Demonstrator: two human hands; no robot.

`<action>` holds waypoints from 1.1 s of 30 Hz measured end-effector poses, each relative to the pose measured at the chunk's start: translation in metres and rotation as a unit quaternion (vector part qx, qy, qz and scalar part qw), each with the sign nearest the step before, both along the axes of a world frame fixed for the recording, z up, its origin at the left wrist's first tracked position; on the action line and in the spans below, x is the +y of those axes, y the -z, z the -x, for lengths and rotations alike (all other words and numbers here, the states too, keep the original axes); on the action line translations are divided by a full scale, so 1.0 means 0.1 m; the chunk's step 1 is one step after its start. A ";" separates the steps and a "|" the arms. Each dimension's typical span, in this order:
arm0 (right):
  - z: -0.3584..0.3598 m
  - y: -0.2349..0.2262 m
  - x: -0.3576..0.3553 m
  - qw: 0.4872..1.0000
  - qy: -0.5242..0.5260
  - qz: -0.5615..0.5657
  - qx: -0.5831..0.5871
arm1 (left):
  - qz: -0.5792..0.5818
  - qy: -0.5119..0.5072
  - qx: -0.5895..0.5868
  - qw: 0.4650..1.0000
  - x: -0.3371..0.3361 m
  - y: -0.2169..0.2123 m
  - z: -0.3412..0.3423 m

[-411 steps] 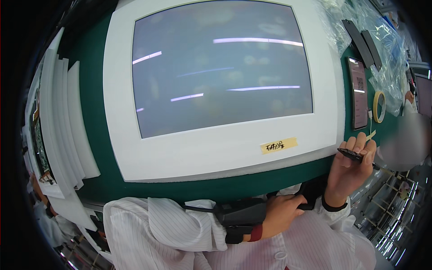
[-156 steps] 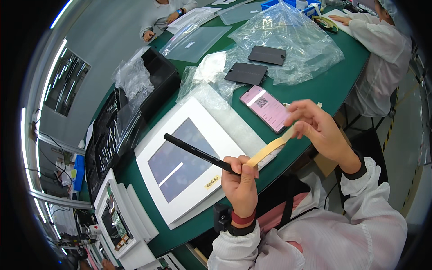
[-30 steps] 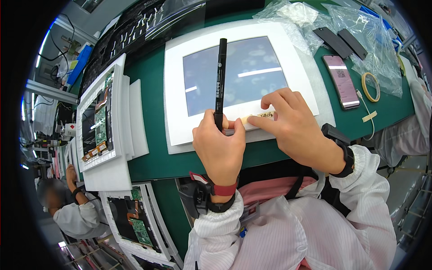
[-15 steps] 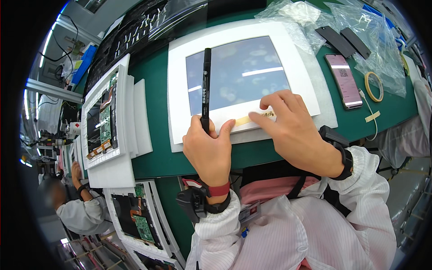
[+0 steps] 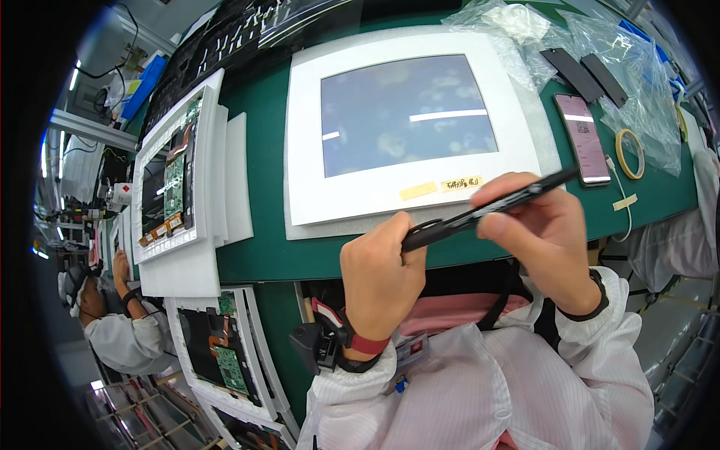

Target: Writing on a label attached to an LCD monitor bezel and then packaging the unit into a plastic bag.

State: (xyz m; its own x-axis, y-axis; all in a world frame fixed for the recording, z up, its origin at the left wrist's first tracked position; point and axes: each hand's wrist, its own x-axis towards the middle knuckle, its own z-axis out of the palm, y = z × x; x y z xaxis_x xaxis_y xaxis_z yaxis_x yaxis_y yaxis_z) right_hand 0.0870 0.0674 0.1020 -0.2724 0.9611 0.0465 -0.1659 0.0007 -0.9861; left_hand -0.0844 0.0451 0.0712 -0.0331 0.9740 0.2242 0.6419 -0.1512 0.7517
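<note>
A black marker pen (image 5: 531, 192) slants between my hands, over the near edge of a white-framed screen panel (image 5: 304, 187). My left hand (image 5: 381, 276) is closed on its lower left end, where a clip shows. Further up the barrel, my right hand (image 5: 541, 244) pinches the marker between thumb and fingers. Two short strips of yellowish tape are stuck on the panel's near border: a blank strip (image 5: 418, 190) and, to its right, a strip with dark handwriting (image 5: 462, 184). The panel lies face up on white foam (image 5: 337, 230).
To the left stand stacked white frames with exposed circuit boards (image 5: 174, 187). At right lie a phone (image 5: 587, 150), a tape roll (image 5: 629, 154), a white cable (image 5: 624, 184), two dark flat pieces (image 5: 571, 73) and clear plastic bags (image 5: 652, 112). A co-worker (image 5: 131, 337) sits at far left.
The marker has gone from upright in my left hand to slanted between both hands. My right hand has left the tape strips and taken hold of the barrel. My left hand has moved right and nearer.
</note>
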 end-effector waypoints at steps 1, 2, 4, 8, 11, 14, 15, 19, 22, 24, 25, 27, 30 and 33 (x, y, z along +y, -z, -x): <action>-0.04 -0.05 -0.05 0.998 0.045 0.029 0.036 | -0.003 0.000 0.025 1.000 -0.02 0.00 0.06; -0.10 -0.04 -0.08 0.995 0.077 0.005 0.061 | -0.007 0.002 0.050 0.999 -0.02 -0.01 0.10; -0.22 0.01 -0.11 0.992 0.112 -0.044 0.042 | 0.004 0.008 0.062 0.998 -0.01 -0.08 0.09; -0.16 0.06 -0.09 0.994 0.088 -0.064 -0.023 | 0.032 0.010 -0.078 0.996 0.00 -0.22 -0.05; -0.16 0.09 -0.08 0.996 0.076 -0.041 -0.037 | -0.075 0.137 0.055 0.986 0.05 -0.09 -0.04; -0.23 0.04 -0.06 0.994 0.103 0.013 -0.027 | -0.073 0.146 0.130 0.978 0.04 -0.12 0.02; -0.29 0.06 -0.04 0.989 0.144 -0.013 -0.025 | -0.071 0.147 0.128 0.978 0.04 -0.14 0.05; -0.52 0.16 0.11 0.981 0.188 -0.030 0.037 | 0.003 0.188 0.123 0.974 0.01 -0.19 0.02; -0.41 0.22 0.15 0.983 0.173 -0.010 0.055 | 0.039 0.253 0.127 0.958 0.07 -0.06 -0.14; -0.34 0.22 0.14 0.987 0.158 -0.002 0.041 | -0.036 0.351 0.069 0.933 0.14 0.11 -0.21; -0.29 0.22 0.14 0.985 0.169 -0.014 0.019 | -0.054 0.380 0.081 0.920 0.16 0.18 -0.22; -0.27 0.25 0.16 0.984 0.167 -0.053 -0.021 | -0.062 0.407 0.065 0.909 0.20 0.32 -0.19; -0.19 0.32 0.15 0.975 0.200 -0.089 -0.048 | -0.081 0.444 0.034 0.892 0.25 0.39 -0.12; -0.15 0.39 0.12 0.962 0.225 -0.128 -0.085 | -0.086 0.423 -0.023 0.902 0.24 0.43 -0.08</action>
State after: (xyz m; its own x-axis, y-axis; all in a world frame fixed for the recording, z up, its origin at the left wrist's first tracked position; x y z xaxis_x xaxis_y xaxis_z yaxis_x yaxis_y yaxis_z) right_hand 0.1022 0.0799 0.0633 0.1435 0.9463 0.2897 0.0720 0.2820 -0.9567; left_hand -0.0766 0.0687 0.0286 0.6925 0.6063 0.3909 0.2117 -0.6888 0.6933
